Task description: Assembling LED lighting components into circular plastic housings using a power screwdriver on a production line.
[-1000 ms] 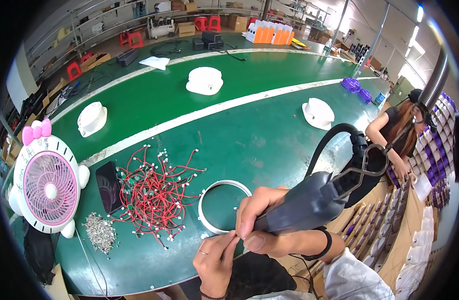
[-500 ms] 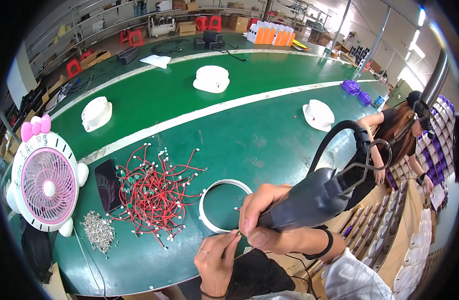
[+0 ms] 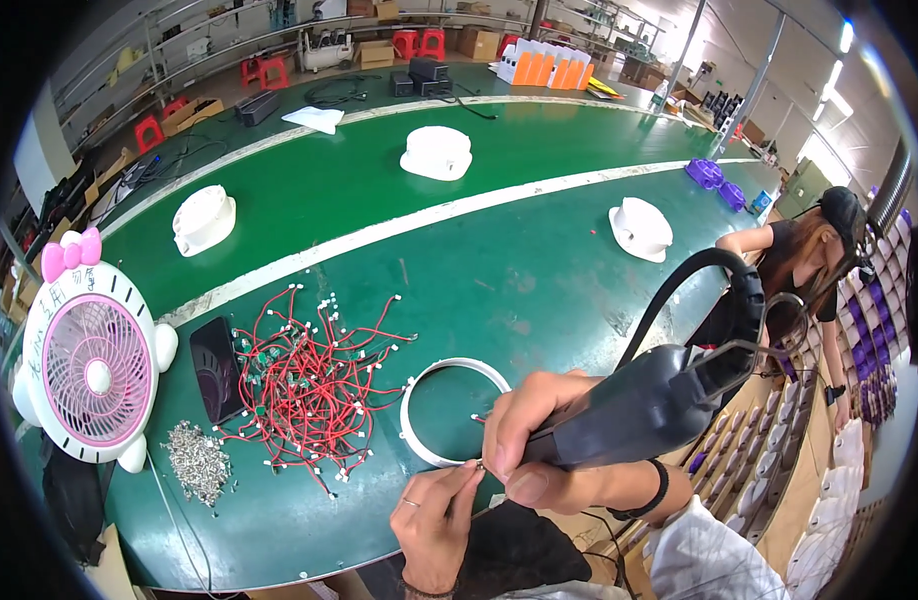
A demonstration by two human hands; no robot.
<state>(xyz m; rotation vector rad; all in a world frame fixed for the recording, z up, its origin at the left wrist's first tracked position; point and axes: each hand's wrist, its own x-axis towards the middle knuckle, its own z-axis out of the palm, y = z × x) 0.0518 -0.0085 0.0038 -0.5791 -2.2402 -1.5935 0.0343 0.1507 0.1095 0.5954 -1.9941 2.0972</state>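
Observation:
My right hand is wrapped round a black electric screwdriver, held nearly level with its tip toward my left hand. Thumb and finger of my left hand are pinched together at that tip, on something too small to make out. Just beyond both hands, a white ring lies on the green table, with a small connector end inside it. Left of the ring is a tangled heap of red wires with white connectors. A pile of small silver screws lies farther left.
A white and pink fan and a dark phone-like slab stand at left. White housings sit on the green belt; another white housing is nearer, at right. A co-worker leans over racked parts at right.
The two white housings on the belt have shifted to the right. My screwdriver's rear end has swung slightly right, and the co-worker has bent lower. My left hand stays pinched at the tip.

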